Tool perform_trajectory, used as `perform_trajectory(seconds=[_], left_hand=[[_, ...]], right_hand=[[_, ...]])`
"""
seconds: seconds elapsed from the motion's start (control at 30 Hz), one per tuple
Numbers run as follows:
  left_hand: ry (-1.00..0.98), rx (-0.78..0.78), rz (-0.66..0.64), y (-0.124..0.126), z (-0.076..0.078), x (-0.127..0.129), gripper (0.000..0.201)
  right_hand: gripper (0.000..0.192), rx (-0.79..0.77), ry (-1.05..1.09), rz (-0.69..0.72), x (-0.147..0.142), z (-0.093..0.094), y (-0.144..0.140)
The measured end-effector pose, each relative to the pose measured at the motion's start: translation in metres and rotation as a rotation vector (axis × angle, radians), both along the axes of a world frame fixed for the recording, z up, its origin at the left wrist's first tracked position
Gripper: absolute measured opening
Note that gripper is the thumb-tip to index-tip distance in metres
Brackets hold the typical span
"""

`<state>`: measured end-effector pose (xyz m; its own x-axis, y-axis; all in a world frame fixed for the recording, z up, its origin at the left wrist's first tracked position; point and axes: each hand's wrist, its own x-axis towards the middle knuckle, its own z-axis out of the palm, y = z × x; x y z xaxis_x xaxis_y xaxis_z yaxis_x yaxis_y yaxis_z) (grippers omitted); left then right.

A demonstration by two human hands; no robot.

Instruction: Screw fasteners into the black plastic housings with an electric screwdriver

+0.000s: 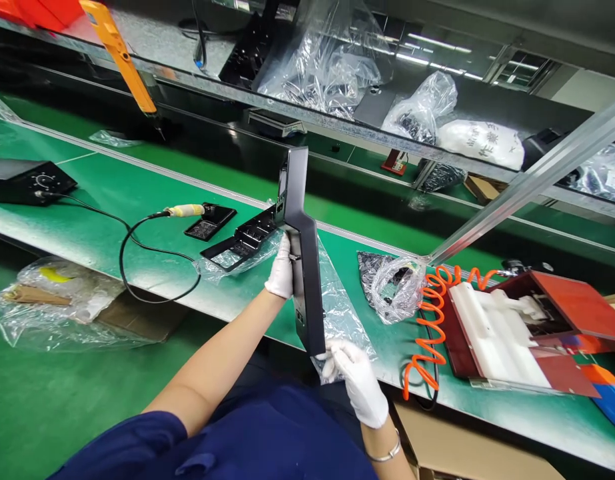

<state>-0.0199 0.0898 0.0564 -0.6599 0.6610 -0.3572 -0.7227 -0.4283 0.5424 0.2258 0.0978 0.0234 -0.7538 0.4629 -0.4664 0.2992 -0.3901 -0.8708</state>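
My left hand [281, 270], in a white glove, grips a long, bent black plastic housing [310, 287] by its side. The housing stands on end, tilted, above the bench edge. Beside its lower end, my gloved right hand [356, 380] is closed, with fingertips pinching the edge of a clear plastic bag [343, 313]. That bag lies behind and to the right of the housing. Left of my left hand, a second black plastic frame [242, 237] rests on clear film. The left fingers are partly hidden behind the housing.
A soldering iron [187, 210] lies in its black holder [212, 221], its cable looping over the bench edge. An orange electric screwdriver [120, 57] hangs at upper left. To the right are a coiled orange air hose [430, 313] and a red-and-white fixture [502, 333]. A metal post [527, 180] slants across.
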Motion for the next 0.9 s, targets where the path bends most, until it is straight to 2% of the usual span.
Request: perform_trajectory(seconds=[0.1,0.2,0.47,0.63,0.9], left_hand=[[-0.061,0.019,0.007,-0.001,0.007,0.004,0.047],[-0.075,0.010,-0.008,-0.001,0.008,0.005,0.048],[0.005,0.037,-0.010,-0.006,0.001,0.007,0.043],[0.119,0.060,0.007,-0.008,-0.003,0.008,0.044],[0.391,0.067,0.079,-0.009,-0.007,0.006,0.066]], right_hand=[[0.094,-0.019,-0.057,-0.012,-0.002,0.000,-0.001],[0.099,-0.032,-0.088,-0.010,-0.004,-0.002,-0.001],[0.095,0.019,-0.056,0.005,-0.001,-0.017,0.003],[0.092,-0.008,-0.040,-0.059,-0.003,-0.023,0.002],[0.094,-0.012,0.028,-0.225,-0.009,-0.044,0.011]])
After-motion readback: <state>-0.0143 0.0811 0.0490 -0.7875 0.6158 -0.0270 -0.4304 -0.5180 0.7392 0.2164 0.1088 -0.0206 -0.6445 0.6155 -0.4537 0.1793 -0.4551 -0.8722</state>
